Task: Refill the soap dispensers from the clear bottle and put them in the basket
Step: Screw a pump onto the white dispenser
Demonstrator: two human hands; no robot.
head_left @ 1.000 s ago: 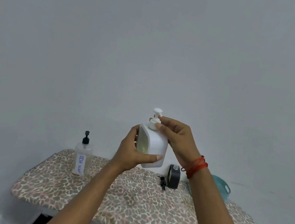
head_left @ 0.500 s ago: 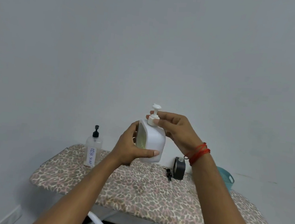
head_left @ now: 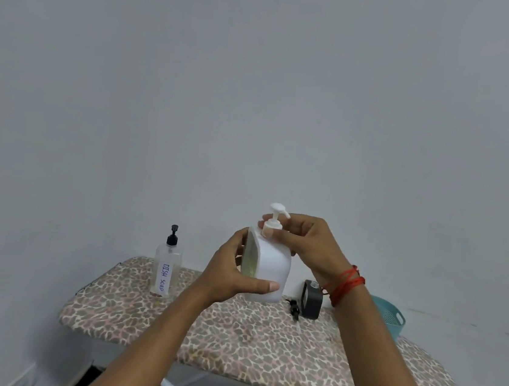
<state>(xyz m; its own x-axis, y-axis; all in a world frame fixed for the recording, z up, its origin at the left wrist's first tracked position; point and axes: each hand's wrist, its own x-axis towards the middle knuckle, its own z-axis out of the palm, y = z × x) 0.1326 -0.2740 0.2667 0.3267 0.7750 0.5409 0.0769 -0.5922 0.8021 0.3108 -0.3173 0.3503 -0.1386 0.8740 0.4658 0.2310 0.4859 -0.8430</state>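
pump [head_left: 275, 219] turned on dispenser [head_left: 271, 267]; right forearm [head_left: 371, 349] half hides basket [head_left: 390, 316].

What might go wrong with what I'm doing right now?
The dispenser is held in the air by the left hand while the right hand pinches its pump; a slip could drop it onto the board. The clear bottle stands near the board's edge, where a bump might knock it off.

bottle [head_left: 166, 273] on board [head_left: 261, 343], left; dispenser [head_left: 271, 267] right of bottle; box [head_left: 311, 299] right of dispenser; basket [head_left: 389, 317] far right
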